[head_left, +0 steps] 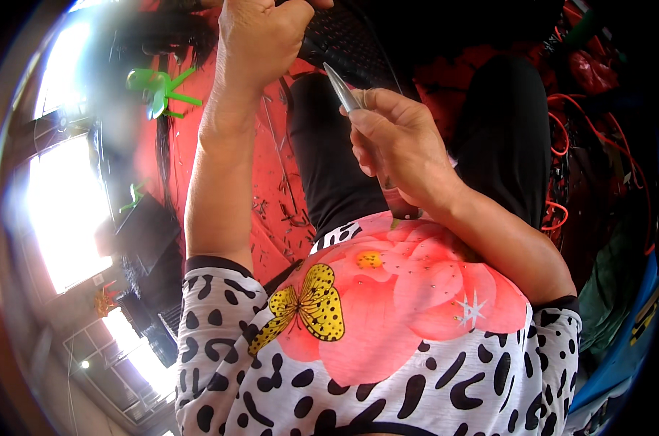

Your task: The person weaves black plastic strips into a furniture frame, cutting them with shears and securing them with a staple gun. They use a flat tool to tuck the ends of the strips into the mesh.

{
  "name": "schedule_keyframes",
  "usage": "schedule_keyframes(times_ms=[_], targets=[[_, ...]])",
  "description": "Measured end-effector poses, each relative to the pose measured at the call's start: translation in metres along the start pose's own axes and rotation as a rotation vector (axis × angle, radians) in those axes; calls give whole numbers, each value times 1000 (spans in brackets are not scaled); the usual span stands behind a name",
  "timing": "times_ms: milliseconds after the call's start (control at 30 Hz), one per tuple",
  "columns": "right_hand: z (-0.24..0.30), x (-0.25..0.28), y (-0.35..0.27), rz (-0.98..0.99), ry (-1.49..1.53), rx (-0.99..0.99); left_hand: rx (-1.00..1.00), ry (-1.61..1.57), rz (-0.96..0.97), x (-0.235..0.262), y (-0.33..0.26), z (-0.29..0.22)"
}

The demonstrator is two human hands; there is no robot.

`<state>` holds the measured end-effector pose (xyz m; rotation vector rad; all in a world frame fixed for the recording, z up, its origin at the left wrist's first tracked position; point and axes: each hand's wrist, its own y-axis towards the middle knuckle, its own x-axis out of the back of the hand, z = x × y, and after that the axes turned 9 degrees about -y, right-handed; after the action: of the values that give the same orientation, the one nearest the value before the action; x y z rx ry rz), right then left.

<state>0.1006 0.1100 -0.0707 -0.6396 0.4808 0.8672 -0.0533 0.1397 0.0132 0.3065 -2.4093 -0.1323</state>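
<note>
My right hand (409, 142) is closed round a pointed metal tool (338, 89). Its tapered silver tip sticks out past my thumb toward the upper left, and a dark reddish end shows below my palm. My left hand (260, 33) is up at the top edge with its fingers curled in; the frame cuts off part of it, and what it grips cannot be made out. Just right of that hand lies a black woven piece (340, 36) with an open mesh and a dark rim. The tool's tip points toward this mesh, and I cannot tell whether they touch.
Below the hands are my black-trousered legs (318, 160). Small dark scraps are scattered over a red floor covering (271, 211). A green stool (159, 93) lies at the left. Orange-red cord (598, 131) loops along the right, near a blue edge (638, 327). Bright windows line the far left.
</note>
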Motion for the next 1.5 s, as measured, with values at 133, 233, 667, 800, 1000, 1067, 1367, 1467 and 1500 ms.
schedule_keyframes(times_ms=[133, 233, 667, 800, 1000, 1067, 1367, 1467, 1500], targets=[[-8, -2, -2, -39, 24, 77, 75, 42, 5, -3, -3, -11], [5, -2, 2, -186, 84, 341, 66, 27, -17, -8, -16, -14], [-11, 74, -8, 107, -869, 264, -216, 18, 73, -12, -69, 9], [-14, 63, -9, 181, -917, 439, -279, -75, 141, 3, -75, 23], [-12, 81, 30, 358, -812, 608, -303, -36, 77, 0, -69, 42], [-13, 85, 49, 396, -765, 628, -320, -20, 67, 6, -65, 59], [-28, 77, 74, 536, -523, 314, -263, -25, 65, 8, -71, 77], [-23, 77, 78, 593, -391, 41, -205, 13, 29, 8, -77, 80], [-24, 77, 80, 596, -389, 38, -200, 13, 28, 5, -78, 81]])
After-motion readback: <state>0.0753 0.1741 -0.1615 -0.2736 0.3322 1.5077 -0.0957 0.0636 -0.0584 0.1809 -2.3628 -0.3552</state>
